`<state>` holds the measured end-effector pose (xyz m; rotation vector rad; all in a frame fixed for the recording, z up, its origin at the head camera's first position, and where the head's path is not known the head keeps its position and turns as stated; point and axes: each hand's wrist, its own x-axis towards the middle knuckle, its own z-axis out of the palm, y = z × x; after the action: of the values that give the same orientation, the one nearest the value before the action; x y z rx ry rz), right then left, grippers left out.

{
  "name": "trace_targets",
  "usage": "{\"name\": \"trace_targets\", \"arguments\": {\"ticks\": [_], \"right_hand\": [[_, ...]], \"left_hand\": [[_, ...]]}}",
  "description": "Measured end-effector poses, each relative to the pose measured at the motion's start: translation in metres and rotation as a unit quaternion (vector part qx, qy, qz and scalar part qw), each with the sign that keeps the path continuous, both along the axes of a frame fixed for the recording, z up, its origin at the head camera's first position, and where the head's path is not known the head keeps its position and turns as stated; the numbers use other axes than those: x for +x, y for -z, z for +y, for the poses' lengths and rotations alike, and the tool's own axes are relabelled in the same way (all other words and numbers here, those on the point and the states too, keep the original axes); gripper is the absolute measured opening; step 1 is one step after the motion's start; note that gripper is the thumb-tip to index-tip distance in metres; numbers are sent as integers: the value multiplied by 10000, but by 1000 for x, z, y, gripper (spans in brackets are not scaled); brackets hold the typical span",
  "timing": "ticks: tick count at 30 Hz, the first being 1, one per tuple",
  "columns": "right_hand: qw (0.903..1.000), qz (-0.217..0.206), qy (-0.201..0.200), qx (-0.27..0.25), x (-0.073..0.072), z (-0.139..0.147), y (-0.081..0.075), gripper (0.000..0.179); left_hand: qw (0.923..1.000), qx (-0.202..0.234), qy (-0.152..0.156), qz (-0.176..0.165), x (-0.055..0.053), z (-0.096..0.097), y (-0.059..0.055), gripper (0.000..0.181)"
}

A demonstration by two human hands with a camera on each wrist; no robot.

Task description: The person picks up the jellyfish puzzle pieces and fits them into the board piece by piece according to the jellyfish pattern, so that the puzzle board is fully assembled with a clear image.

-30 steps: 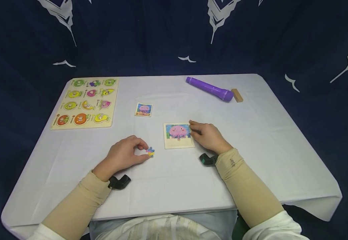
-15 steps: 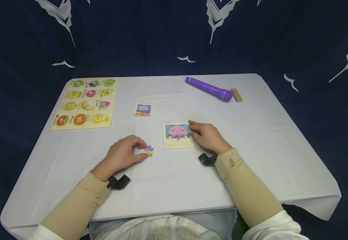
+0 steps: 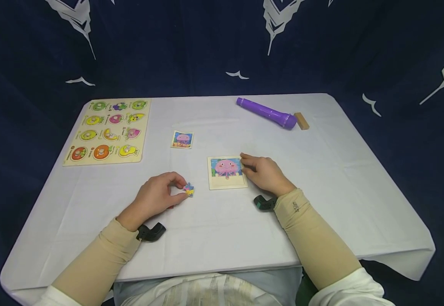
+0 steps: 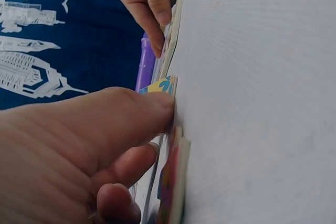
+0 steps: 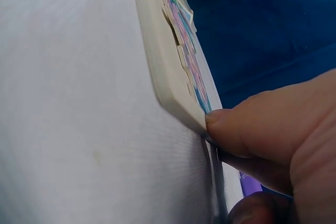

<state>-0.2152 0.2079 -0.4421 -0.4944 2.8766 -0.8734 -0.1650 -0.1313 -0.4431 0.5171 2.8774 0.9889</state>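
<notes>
My left hand (image 3: 156, 194) pinches a small jigsaw piece (image 3: 189, 190), coloured yellow, blue and pink, between thumb and fingers. In the left wrist view the piece (image 4: 164, 85) shows partly beyond the thumb tip. More pieces with a reddish face (image 4: 176, 179) lie on the table under that hand, mostly hidden from the head view. To the right lies a wooden puzzle board (image 3: 228, 182), its upper part filled with a pink octopus picture and its lower strip bare. My right hand (image 3: 265, 173) holds the board's right edge, the thumb on its rim (image 5: 176, 106).
A small octopus picture card (image 3: 182, 140) lies beyond the puzzle board. At the far left is a fruit puzzle board (image 3: 107, 127). A purple microphone-shaped tube (image 3: 266, 113) and a brown wooden block (image 3: 301, 121) lie at the back of the white-covered table (image 3: 344, 170).
The jigsaw piece in my left fingers has shifted slightly up and left and turned a little. A red bit now peeks out below the left hand. My right hand stays on the board.
</notes>
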Motion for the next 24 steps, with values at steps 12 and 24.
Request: {"name": "trace_targets", "arguments": {"ticks": [12, 24], "right_hand": [[10000, -66, 18, -15, 1, 0, -2, 42], [10000, -51, 26, 10, 0, -1, -2, 42]], "left_hand": [[9967, 780, -115, 210, 0, 1, 3, 9], [9866, 1562, -371, -281, -4, 17, -4, 8]]}}
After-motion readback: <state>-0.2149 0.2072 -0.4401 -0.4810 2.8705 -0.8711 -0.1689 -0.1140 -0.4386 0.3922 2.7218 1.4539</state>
